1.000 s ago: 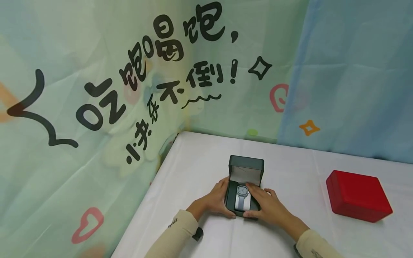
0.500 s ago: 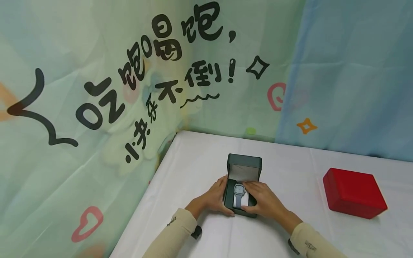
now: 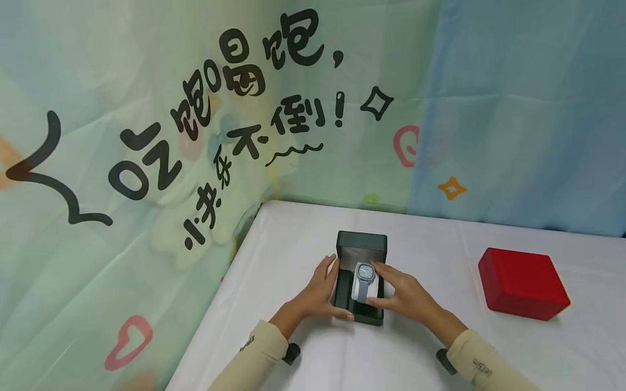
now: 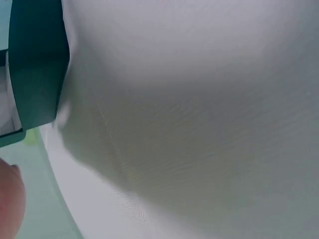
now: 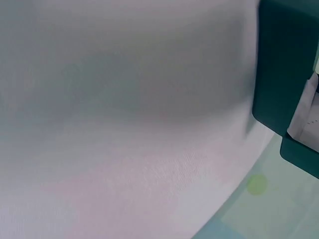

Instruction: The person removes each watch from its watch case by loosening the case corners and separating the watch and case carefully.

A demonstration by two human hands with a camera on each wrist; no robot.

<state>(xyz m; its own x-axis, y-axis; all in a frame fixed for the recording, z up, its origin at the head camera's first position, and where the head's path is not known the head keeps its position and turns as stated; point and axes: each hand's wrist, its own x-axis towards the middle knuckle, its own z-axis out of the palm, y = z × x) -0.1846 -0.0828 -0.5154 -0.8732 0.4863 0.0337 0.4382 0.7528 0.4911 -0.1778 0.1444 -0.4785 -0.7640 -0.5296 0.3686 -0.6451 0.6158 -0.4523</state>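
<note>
A dark green watch box (image 3: 370, 314) stands on the white table (image 3: 420, 250) with its lid raised. In the head view, my left hand (image 3: 315, 293) holds the box's left side, its thumb at the front corner. My right hand (image 3: 408, 293) pinches the white cushion by its ends, thumb low and fingertips high. Around that cushion is a wristwatch (image 3: 364, 273) with a grey-blue strap, tilted and raised from the box's recess. The left wrist view shows the box (image 4: 37, 64) and a fingertip (image 4: 9, 199); the right wrist view shows the box (image 5: 281, 64) but no fingers.
A closed red box (image 3: 523, 282) lies to the right on the table. Printed cloth (image 3: 342, 174) hangs along the left and back edges of the table. Sleeves and dark wrist straps (image 3: 446, 361) are near the front.
My right hand has gone from resting over the box's right side to gripping the cushion. The watch and cushion have risen, baring the dark recess below. My left hand remains by the box.
</note>
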